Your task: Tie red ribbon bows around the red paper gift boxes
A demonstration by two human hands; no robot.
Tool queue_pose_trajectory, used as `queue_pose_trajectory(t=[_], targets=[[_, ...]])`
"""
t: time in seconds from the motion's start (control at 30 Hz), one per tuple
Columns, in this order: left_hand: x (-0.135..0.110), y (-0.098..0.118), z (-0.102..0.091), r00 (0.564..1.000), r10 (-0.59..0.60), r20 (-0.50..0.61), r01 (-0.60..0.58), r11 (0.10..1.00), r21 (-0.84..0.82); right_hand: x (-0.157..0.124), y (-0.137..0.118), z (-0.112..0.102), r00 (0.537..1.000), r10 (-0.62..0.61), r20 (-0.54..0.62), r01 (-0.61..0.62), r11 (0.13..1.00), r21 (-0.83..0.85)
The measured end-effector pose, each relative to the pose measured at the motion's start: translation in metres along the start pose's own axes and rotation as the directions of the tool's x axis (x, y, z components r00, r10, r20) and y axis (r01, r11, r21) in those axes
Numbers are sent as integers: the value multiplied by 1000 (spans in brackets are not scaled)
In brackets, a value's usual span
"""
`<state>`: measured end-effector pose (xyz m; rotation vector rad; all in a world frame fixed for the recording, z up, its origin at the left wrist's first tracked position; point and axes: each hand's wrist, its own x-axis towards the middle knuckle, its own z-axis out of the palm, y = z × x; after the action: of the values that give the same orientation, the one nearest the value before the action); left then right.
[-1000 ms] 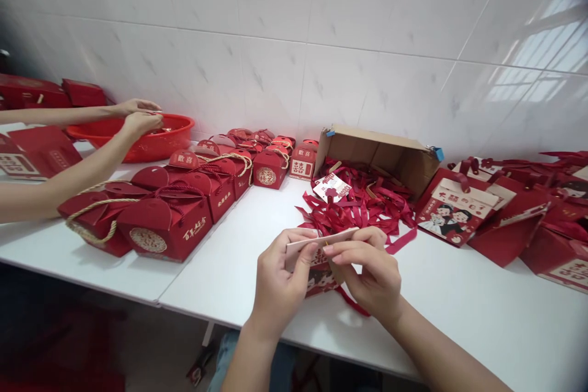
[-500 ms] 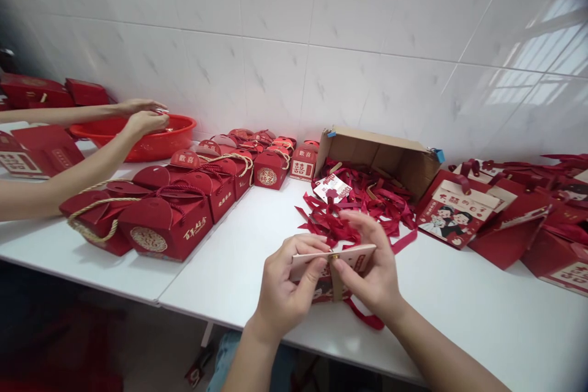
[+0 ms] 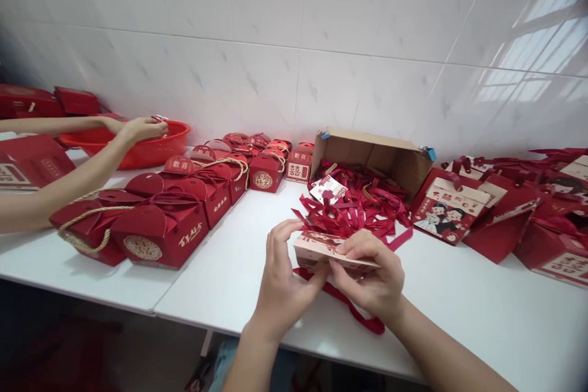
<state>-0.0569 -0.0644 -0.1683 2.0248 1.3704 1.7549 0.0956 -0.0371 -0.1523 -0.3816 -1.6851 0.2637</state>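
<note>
Above the front of the white table, both my hands hold a cream-and-red gift box [image 3: 316, 246] with printed figures, tilted so its narrow cream side faces me. My left hand [image 3: 282, 285] is closed around its left end, thumb tip at the lower edge and fingers up behind. Pinching the right part, my right hand [image 3: 374, 272] has its fingers on top and its thumb at the near edge. A dark red ribbon [image 3: 356, 309] loops down below the box onto the table. What the thumbs press on underneath is hidden.
Behind my hands, a tipped cardboard carton [image 3: 381, 150] spills red ribbons [image 3: 362, 208]. Finished gift bags [image 3: 445, 211] stand at right. Rows of red boxes with cord handles [image 3: 160, 233] stand at left. Another person's arms [image 3: 92, 177] reach to a red basin [image 3: 156, 150].
The gift box has tipped over, from its clasp and strap side facing me to a cream side. My right fingers have come down onto its top. The other person's hands have shifted slightly.
</note>
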Motion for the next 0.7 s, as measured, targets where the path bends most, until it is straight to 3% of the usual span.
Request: queue_pose_trajectory(t=[0.2, 0.3, 0.4, 0.5, 0.6, 0.7], targets=[[6, -12, -17, 962, -235, 140, 246, 967, -63, 6, 2, -9, 995, -49, -85, 45, 998, -40], [8, -20, -30, 960, -214, 181, 239, 963, -129, 9, 5, -13, 992, -98, -74, 91, 992, -90], [9, -19, -45, 994, -103, 34, 108, 938, -329, 9, 3, -12, 975, -223, -9, 218, 963, -160], [7, -5, -53, 986, -40, -165, -44, 876, -480, 7, -4, -5, 941, -325, 99, 338, 926, -170], [5, 14, -52, 959, -104, -262, -50, 852, -521, 3, -12, 3, 921, -358, 153, 379, 914, -143], [2, 26, -49, 914, -159, -374, -32, 890, -455, 1, -14, 6, 911, -373, 173, 399, 905, -151]])
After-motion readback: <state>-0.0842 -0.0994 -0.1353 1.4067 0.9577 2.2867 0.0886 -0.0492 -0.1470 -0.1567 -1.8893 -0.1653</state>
